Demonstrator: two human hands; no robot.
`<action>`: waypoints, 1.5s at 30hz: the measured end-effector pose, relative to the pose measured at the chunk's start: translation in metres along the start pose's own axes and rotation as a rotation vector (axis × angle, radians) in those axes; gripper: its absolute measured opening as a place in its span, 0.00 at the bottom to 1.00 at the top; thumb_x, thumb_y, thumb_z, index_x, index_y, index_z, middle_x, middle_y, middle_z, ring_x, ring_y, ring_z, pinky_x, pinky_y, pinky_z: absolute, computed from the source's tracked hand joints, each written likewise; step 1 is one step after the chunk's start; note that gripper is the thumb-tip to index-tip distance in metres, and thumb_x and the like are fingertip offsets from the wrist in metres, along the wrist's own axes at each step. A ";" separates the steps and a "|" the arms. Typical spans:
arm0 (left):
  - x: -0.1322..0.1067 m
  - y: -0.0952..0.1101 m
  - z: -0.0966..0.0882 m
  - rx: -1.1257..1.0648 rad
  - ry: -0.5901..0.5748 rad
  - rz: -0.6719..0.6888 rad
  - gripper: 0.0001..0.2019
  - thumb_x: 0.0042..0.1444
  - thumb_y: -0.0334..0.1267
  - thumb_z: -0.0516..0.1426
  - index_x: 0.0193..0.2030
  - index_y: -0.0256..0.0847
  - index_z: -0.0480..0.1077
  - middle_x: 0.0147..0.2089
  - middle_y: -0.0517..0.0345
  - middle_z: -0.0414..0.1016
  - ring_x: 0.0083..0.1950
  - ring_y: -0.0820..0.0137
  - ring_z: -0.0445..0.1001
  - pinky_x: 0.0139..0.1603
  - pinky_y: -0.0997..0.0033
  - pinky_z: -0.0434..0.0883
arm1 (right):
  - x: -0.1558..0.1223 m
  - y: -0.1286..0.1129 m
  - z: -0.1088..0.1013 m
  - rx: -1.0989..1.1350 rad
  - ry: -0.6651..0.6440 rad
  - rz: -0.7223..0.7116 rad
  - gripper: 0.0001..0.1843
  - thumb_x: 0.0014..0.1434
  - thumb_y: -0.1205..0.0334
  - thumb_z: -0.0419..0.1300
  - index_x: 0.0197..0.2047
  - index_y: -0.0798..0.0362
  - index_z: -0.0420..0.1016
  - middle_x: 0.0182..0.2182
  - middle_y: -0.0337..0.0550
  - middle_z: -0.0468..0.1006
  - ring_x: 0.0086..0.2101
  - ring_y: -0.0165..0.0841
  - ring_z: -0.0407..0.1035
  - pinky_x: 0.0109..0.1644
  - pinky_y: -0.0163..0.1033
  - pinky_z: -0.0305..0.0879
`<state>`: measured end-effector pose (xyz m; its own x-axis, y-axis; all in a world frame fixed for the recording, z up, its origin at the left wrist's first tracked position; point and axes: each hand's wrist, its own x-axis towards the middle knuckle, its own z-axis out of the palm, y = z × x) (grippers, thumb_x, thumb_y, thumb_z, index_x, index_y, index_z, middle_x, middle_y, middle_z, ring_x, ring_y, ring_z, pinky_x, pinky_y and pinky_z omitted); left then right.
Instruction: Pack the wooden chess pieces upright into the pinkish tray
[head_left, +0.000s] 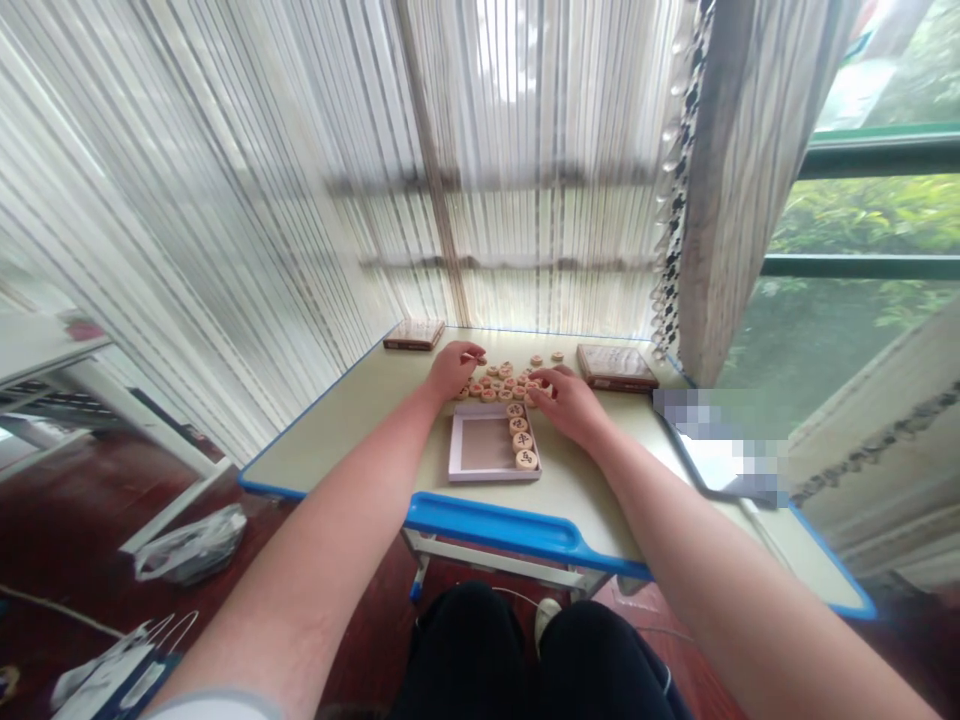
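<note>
Round wooden chess pieces lie scattered on the pale desk beyond a shallow white box. Several pieces stand in a column along the box's right side. My left hand rests among the loose pieces at the left, fingers curled and pinching one piece. My right hand lies at the right of the pile, just above the box's top right corner, its fingers closed on a piece.
A wooden box sits at the desk's far left, another at the far right. A tablet-like device lies on the right. Striped curtains hang behind. A plastic bag lies on the floor at left.
</note>
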<state>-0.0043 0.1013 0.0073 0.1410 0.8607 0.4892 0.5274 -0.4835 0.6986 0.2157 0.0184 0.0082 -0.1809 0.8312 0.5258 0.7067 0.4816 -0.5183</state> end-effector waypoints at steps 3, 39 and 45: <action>-0.006 0.011 0.000 -0.042 0.024 -0.022 0.12 0.48 0.31 0.54 0.40 0.35 0.72 0.37 0.52 0.77 0.36 0.70 0.75 0.38 0.70 0.71 | 0.000 0.001 0.000 0.008 0.013 0.003 0.15 0.54 0.59 0.55 0.44 0.52 0.75 0.40 0.46 0.71 0.33 0.32 0.66 0.40 0.38 0.63; -0.031 0.037 0.003 0.038 -0.016 -0.077 0.12 0.44 0.37 0.55 0.35 0.37 0.75 0.25 0.58 0.74 0.26 0.73 0.71 0.26 0.77 0.66 | 0.004 -0.002 0.003 0.196 -0.038 0.194 0.11 0.55 0.59 0.54 0.35 0.53 0.76 0.30 0.44 0.78 0.31 0.33 0.71 0.36 0.38 0.66; -0.027 0.038 0.006 0.045 0.065 -0.088 0.11 0.46 0.37 0.55 0.36 0.37 0.74 0.30 0.56 0.76 0.29 0.73 0.72 0.29 0.76 0.68 | 0.002 -0.006 0.009 0.613 -0.121 0.452 0.09 0.52 0.61 0.56 0.34 0.55 0.75 0.28 0.44 0.78 0.23 0.32 0.71 0.25 0.35 0.68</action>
<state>0.0171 0.0608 0.0172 0.0390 0.8867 0.4608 0.5726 -0.3977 0.7169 0.2047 0.0195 0.0063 -0.0631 0.9914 0.1145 0.2306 0.1261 -0.9648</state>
